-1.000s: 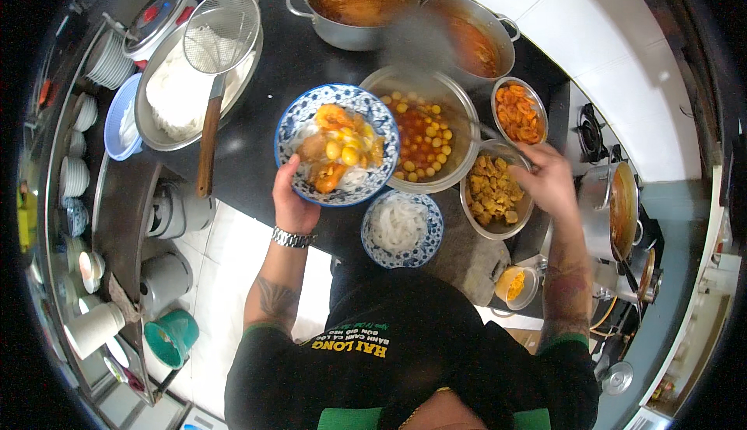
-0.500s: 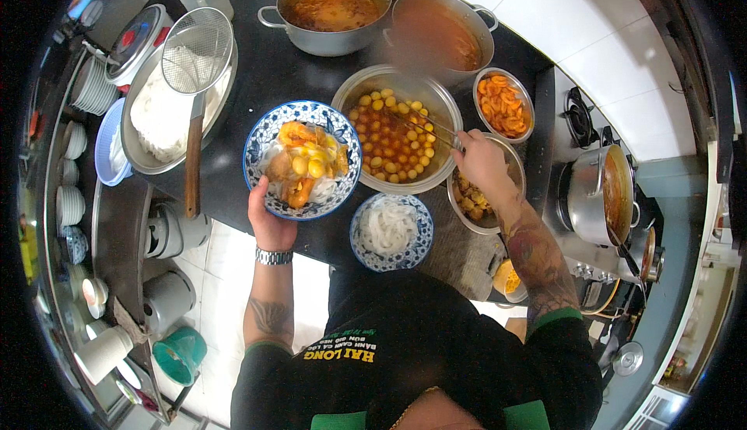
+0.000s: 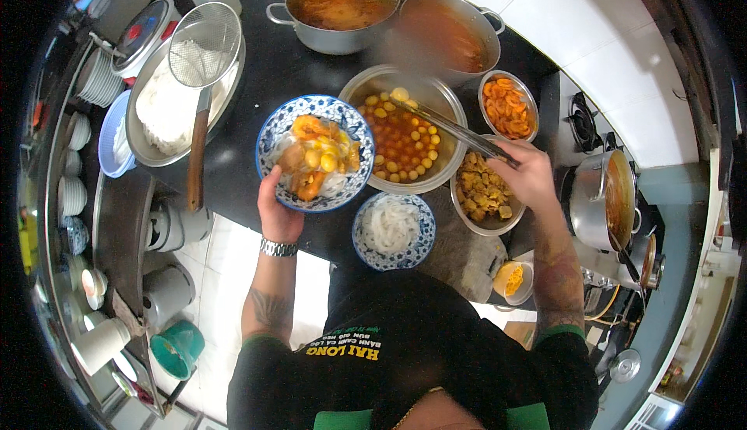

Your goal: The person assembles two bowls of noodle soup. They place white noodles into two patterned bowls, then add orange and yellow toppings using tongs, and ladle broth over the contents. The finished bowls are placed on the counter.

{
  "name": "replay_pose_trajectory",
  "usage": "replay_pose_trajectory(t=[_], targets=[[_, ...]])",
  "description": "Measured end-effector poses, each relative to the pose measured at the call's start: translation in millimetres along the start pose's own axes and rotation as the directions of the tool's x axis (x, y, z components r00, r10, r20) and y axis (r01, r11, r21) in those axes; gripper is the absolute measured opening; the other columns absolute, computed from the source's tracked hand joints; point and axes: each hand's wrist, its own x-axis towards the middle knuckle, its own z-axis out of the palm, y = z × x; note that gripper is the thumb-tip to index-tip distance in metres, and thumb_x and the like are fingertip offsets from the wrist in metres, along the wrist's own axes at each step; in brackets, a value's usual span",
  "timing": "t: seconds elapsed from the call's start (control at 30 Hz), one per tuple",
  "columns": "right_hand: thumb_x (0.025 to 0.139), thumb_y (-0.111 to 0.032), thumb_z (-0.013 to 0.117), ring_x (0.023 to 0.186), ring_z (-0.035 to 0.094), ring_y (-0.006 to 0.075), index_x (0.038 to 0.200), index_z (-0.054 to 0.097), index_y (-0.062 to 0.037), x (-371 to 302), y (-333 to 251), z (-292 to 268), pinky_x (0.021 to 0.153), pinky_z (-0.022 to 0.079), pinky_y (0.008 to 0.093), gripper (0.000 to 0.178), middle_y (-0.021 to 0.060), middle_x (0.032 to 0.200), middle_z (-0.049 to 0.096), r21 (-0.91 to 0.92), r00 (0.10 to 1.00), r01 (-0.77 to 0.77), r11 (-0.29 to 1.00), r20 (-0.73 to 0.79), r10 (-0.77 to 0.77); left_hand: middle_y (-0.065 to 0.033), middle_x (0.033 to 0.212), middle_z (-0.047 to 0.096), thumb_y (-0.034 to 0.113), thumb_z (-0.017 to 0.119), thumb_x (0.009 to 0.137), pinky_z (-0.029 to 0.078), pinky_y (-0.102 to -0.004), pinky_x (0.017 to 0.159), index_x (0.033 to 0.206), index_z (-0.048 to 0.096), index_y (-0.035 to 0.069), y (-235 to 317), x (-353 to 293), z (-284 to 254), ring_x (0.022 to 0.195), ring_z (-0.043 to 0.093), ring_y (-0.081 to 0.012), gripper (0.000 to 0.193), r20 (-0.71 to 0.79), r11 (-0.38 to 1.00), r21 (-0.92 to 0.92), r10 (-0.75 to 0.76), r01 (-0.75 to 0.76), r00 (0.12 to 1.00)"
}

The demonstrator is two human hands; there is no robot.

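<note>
My left hand [image 3: 278, 206], a metal watch at its wrist, holds a blue-and-white patterned bowl [image 3: 272, 122] by the near rim, thumb over the edge. In the bowl lie white noodles, small yellowish eggs [image 3: 320, 159] and orange shrimp-like pieces. My right hand [image 3: 529, 175] is closed around metal tongs [image 3: 461, 130], which slant over a wide pot [image 3: 447, 172] of small eggs in red-brown broth. A pale egg [image 3: 400, 94] shows at the tong tips, seemingly pinched there. Below the right hand sits a metal bowl of browned meat-like chunks [image 3: 481, 189].
A second patterned bowl with white noodles [image 3: 391, 226] stands near the counter edge. Two broth pots [image 3: 336, 39] [image 3: 447, 29] stand at the back. Shrimp-like pieces fill a bowl [image 3: 507, 107] at right, by the stove pot [image 3: 595, 208]. A strainer [image 3: 204, 45] rests across the noodle basin [image 3: 144, 146].
My right hand has drawn back to the right and nearer me, lifting the tongs out of the broth with an egg at the tips. The held bowl has shifted slightly right in view.
</note>
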Motion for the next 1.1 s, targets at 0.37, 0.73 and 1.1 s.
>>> replay_pose_trajectory(t=[0.37, 0.73, 1.1], targets=[[0.072, -0.002, 0.077, 0.08, 0.062, 0.0147, 0.11, 0.067, -0.0012, -20.3, -59.4, -23.0, 0.069, 0.048, 0.0248, 0.039, 0.0086, 0.095, 0.066, 0.263, 0.995, 0.027, 0.965, 0.087, -0.051, -0.015, 0.13, 0.055, 0.037, 0.055, 0.089, 0.047, -0.042, 0.098, 0.132, 0.047, 0.002, -3.1, -6.3, 25.0, 0.116, 0.056, -0.0282, 0.056, 0.103, 0.997, -0.007, -0.071, 0.073, 0.992], [0.072, -0.008, 0.077, 0.081, 0.064, 0.0175, 0.11, 0.068, -0.0032, -24.4, -69.3, -34.7, 0.069, 0.05, 0.0272, 0.039, 0.011, 0.096, 0.067, 0.093, 0.995, 0.099, 0.991, 0.022, -0.102, -0.0166, 0.131, 0.054, 0.036, 0.056, 0.089, 0.044, -0.0424, 0.101, 0.134, 0.043, 0.001, 0.1, -17.2, 20.4, 0.118, 0.055, -0.03, 0.059, 0.146, 0.999, -0.042, -0.018, 0.024, 0.989], [0.079, -0.006, 0.073, 0.093, 0.06, 0.0171, 0.114, 0.065, 0.0017, -3.3, -29.4, -53.2, 0.084, 0.046, 0.0267, 0.037, 0.012, 0.1, 0.065, 0.028, 0.974, -0.087, 0.996, -0.205, 0.091, -0.015, 0.127, 0.056, 0.027, 0.058, 0.085, 0.045, -0.0413, 0.099, 0.13, 0.047, 0.0, -1.9, -32.1, -23.3, 0.116, 0.056, -0.0277, 0.053, -0.011, 0.982, -0.163, 0.095, -0.095, 0.995]])
